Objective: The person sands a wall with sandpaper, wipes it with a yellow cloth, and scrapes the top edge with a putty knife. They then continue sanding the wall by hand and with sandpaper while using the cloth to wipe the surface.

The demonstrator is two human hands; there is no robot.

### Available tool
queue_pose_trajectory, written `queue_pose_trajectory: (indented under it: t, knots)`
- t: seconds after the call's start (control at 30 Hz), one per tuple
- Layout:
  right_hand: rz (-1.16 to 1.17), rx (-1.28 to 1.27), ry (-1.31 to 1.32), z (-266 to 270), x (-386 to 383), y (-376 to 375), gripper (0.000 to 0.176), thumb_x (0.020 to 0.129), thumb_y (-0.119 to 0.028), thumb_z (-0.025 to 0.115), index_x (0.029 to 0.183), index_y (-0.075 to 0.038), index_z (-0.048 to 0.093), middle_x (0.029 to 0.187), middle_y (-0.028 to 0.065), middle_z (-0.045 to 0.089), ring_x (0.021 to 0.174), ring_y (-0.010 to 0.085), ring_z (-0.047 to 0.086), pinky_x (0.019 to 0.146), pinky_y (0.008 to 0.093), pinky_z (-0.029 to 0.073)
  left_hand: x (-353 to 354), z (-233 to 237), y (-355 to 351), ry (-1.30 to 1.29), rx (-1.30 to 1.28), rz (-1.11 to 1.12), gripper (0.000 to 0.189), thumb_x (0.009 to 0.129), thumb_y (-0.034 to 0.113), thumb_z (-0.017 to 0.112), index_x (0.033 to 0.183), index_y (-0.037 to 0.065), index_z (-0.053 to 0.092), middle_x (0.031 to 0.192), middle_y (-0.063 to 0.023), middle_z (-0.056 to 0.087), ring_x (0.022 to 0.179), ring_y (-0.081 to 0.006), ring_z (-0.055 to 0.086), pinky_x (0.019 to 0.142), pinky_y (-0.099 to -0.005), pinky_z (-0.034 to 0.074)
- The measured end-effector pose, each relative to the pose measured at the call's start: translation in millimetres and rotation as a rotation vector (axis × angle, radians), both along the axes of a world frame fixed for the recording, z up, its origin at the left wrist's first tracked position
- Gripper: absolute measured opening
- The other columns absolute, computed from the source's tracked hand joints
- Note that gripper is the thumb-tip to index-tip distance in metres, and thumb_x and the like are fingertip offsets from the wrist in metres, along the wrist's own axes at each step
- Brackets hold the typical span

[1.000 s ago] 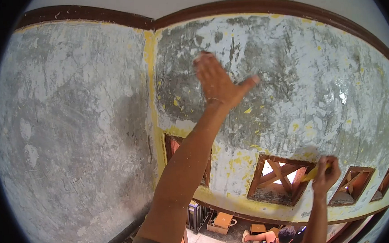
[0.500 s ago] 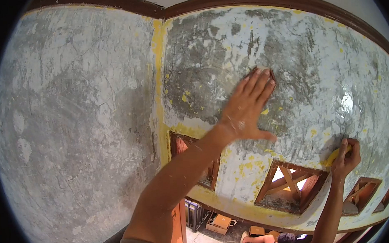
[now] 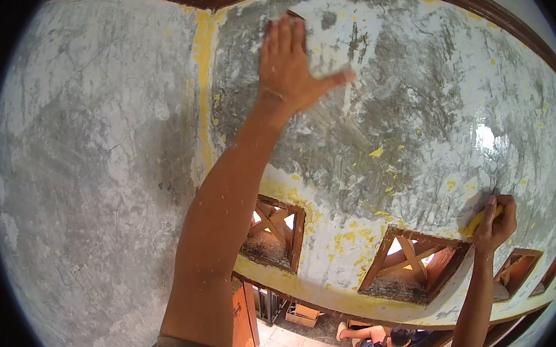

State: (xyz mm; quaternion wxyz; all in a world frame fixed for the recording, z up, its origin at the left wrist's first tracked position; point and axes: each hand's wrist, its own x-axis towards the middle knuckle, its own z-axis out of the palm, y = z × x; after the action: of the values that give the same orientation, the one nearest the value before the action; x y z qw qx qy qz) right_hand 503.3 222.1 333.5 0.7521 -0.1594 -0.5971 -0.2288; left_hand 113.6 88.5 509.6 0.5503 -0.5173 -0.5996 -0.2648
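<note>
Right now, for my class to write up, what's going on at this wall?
A person's left hand is spread over the patchy grey-white wall, a dark brown sheet showing just past its fingers. The right hand grips a yellow object, mostly hidden, close to a wooden-framed opening. Yellow patches dot the wall. Below, another person sits, partly cut off.
</note>
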Motion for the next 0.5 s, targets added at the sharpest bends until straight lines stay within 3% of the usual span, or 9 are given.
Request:
queue_pose_trajectory:
  t: [0.07,0.17,0.23,0.27,0.33,0.37,0.43,0.47,0.5]
  knots:
    - [-0.005,-0.026,0.016,0,0,0,0.01,0.093,-0.003,0.06,0.084,0.001,0.058,0.074,0.0088,0.055,0.068,0.0205,0.048,0.062,0.0339,0.039,9,-7,17,-0.019,0.382,-0.022,0.139,0.069,0.097,0.043,0.153,-0.01,0.017,0.161,-0.0283,0.017,0.151,-0.0416,0.013,0.125,-0.0454,0.011]
    - [-0.002,-0.028,0.026,-1,-2,1,0.011,0.092,-0.004,0.06,0.084,0.001,0.057,0.075,0.0093,0.055,0.068,0.0218,0.048,0.062,0.0349,0.039,36,-69,15,0.238,0.079,-0.237,0.139,0.069,0.098,0.039,0.153,-0.01,0.018,0.162,-0.028,0.014,0.152,-0.0395,0.012,0.124,-0.0459,0.012]
    - [-0.011,-0.005,0.027,1,-1,2,0.011,0.092,-0.005,0.06,0.084,0.001,0.057,0.075,0.0095,0.055,0.069,0.0224,0.048,0.062,0.0353,0.04,26,-58,10,0.505,-0.077,-0.255,0.137,0.068,0.1,0.035,0.153,-0.007,0.021,0.162,-0.0266,0.014,0.152,-0.0389,0.012,0.124,-0.0455,0.013]
    - [-0.022,0.01,0.009,2,0,3,0.011,0.092,-0.004,0.06,0.084,0.001,0.057,0.075,0.0098,0.055,0.069,0.0229,0.048,0.063,0.0356,0.04,8,-31,6,0.505,-0.07,-0.26,0.137,0.068,0.1,0.035,0.153,-0.007,0.021,0.162,-0.0266,0.014,0.152,-0.0389,0.012,0.124,-0.0455,0.013]
    - [-0.045,0.009,-0.004,-1,1,2,0.01,0.092,-0.004,0.06,0.084,0.001,0.057,0.075,0.0101,0.055,0.069,0.0234,0.049,0.063,0.0359,0.04,-17,13,4,0.101,0.166,-0.027,0.134,0.069,0.1,0.03,0.155,-0.002,0.023,0.163,-0.0248,0.014,0.152,-0.0381,0.012,0.124,-0.0457,0.013]
    - [-0.048,-0.002,-0.008,0,0,0,0.01,0.091,-0.004,0.06,0.083,0.001,0.057,0.075,0.0103,0.055,0.069,0.0236,0.049,0.063,0.0359,0.04,-14,9,15,0.102,0.156,-0.039,0.134,0.069,0.1,0.03,0.155,-0.002,0.023,0.163,-0.0248,0.014,0.152,-0.0381,0.012,0.124,-0.0457,0.013]
    - [-0.057,-0.017,-0.008,1,-2,-4,0.01,0.091,-0.004,0.06,0.083,0.001,0.056,0.074,0.0107,0.054,0.069,0.0242,0.048,0.063,0.0358,0.039,1,-5,37,0.075,0.421,-0.026,0.133,0.069,0.101,0.03,0.156,0.001,0.023,0.163,-0.0242,0.016,0.152,-0.0378,0.014,0.124,-0.0458,0.015]
    - [-0.065,-0.02,-0.006,0,-2,-4,0.01,0.091,-0.004,0.06,0.083,0.001,0.056,0.074,0.0107,0.054,0.069,0.0242,0.048,0.063,0.0358,0.039,11,-26,35,0.075,0.418,-0.034,0.133,0.069,0.101,0.03,0.156,0.001,0.023,0.163,-0.0242,0.016,0.152,-0.0378,0.014,0.124,-0.0458,0.015]
    - [-0.058,-0.011,-0.006,0,-3,-3,0.01,0.091,-0.004,0.06,0.083,0.001,0.056,0.074,0.0107,0.054,0.069,0.0243,0.048,0.063,0.0358,0.039,26,-58,28,0.233,0.216,-0.238,0.13,0.071,0.097,0.035,0.155,-0.001,0.021,0.162,-0.0262,0.017,0.151,-0.0394,0.016,0.124,-0.0464,0.016]
